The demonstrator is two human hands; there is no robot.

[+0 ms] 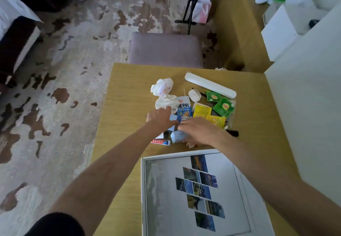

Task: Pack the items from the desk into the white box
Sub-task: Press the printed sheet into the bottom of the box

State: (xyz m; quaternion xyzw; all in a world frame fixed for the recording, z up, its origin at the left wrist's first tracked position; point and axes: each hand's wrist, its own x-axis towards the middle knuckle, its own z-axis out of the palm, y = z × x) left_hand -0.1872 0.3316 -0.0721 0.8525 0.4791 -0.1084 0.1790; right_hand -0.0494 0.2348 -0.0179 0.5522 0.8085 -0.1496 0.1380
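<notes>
At the left of the pile, the left hand (160,116) is laid palm down over the items, its fingers stretched forward and held loosely together; the fingertips lie at the near edge of the white crumpled cloth (164,95), and nothing is seen to be pinched. A small red-and-white tube (160,142) is seen just beside that wrist, toward the near edge of the tabletop (127,91), its long axis running left to right.

In the middle, a blue-and-white snack packet (183,107) is seen between the two hands, its long axis pointing away toward the far edge. A pale blue carton (177,137) lies under and just left of the right hand (200,130), which is curled down over it with the fingers bent; whether the carton is actually gripped cannot be told, since the fingertips are hidden.

Further right, yellow sachets (202,110) and green tea sachets (223,106) are spread toward the right edge, with a long white case (210,85) lying slantwise beyond them near the far edge.

The white box (143,189) is set at the near edge of the tabletop, open, beneath and between the forearms. The packing is judged barely begun, no desk item being visible inside. The coming move is judged to turn on this: the pile lies ahead of the fingers and the box behind them, so anything gathered has to be drawn back toward the body. The right hand is the nearer to the carton.
</notes>
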